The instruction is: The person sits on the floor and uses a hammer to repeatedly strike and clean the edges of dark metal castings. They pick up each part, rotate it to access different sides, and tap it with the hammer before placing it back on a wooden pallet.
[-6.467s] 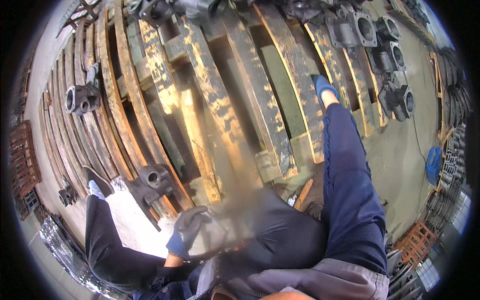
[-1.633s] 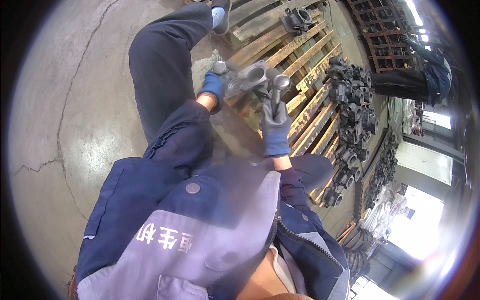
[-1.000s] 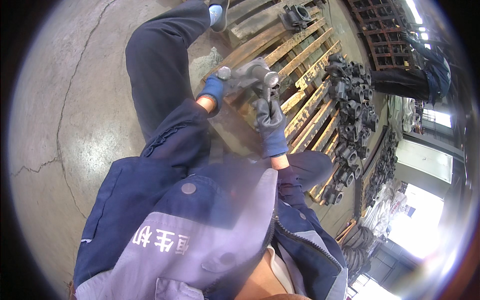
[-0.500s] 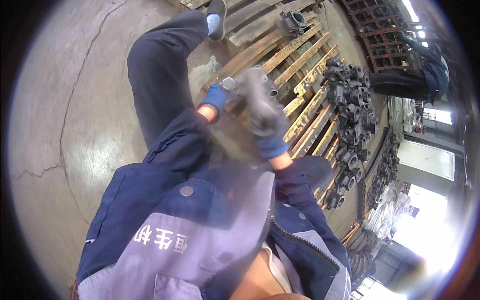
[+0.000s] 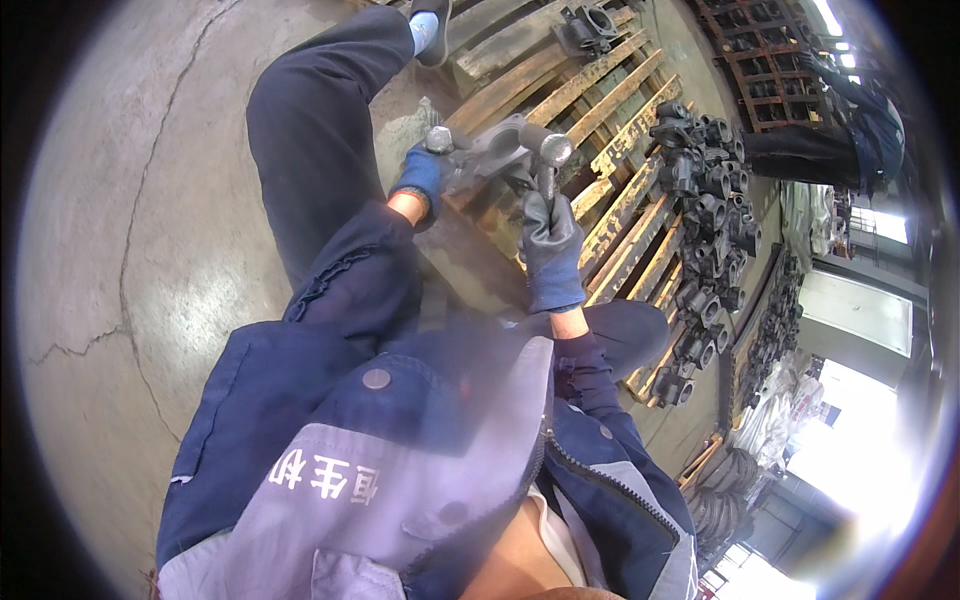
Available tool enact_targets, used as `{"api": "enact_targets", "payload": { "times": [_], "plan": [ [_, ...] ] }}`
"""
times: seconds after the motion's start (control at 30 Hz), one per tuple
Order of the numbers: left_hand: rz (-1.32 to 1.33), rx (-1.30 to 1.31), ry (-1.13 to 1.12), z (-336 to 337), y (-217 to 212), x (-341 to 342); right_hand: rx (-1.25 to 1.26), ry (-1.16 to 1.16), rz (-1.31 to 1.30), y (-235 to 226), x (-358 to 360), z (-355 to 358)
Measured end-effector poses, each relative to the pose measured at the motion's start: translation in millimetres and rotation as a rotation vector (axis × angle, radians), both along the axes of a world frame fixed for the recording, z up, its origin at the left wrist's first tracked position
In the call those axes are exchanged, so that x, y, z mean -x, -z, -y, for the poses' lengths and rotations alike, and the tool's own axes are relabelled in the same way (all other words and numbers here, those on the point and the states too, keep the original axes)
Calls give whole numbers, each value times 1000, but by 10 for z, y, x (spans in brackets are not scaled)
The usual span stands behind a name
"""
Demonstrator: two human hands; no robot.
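Observation:
My gloved left hand [image 5: 420,178] is closed around a short metal bar with a bright, rounded end [image 5: 438,139], possibly a chisel; its other end is hidden. Beside it lies a grey metal casting [image 5: 498,145] with a round opening, at the near edge of the pallet. My right hand [image 5: 552,240], in a dark-palmed blue glove, grips the handle of a hammer [image 5: 556,150]. The hammer's head hangs over the right side of the casting and covers part of it; whether they touch I cannot tell.
A slatted wooden pallet [image 5: 625,155] spreads beyond my hands. Another casting [image 5: 590,32] sits on its far part, and several dark castings [image 5: 705,200] are heaped along the right. Another person [image 5: 870,140] stands at the far right by a rusty rack [image 5: 765,65].
The blurred right hand now shows sharply, slightly higher, with the hammer upright in it. The bar's bright end in my left hand has shifted up and left.

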State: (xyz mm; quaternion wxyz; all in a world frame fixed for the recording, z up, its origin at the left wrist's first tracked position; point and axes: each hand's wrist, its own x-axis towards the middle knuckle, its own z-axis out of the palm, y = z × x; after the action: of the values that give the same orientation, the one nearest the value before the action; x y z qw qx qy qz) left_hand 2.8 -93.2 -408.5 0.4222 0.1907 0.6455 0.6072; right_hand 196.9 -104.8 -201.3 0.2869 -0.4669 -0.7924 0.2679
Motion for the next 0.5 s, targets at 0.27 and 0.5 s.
{"api": "enact_targets", "payload": {
  "times": [0.27,0.5],
  "plan": [
    [75,14,23,178,-332,-35,-247,-205,-82,-555,411,59],
    [103,22,39,214,-605,-78,-282,-250,-82,-543,297,38]
  ]
}}
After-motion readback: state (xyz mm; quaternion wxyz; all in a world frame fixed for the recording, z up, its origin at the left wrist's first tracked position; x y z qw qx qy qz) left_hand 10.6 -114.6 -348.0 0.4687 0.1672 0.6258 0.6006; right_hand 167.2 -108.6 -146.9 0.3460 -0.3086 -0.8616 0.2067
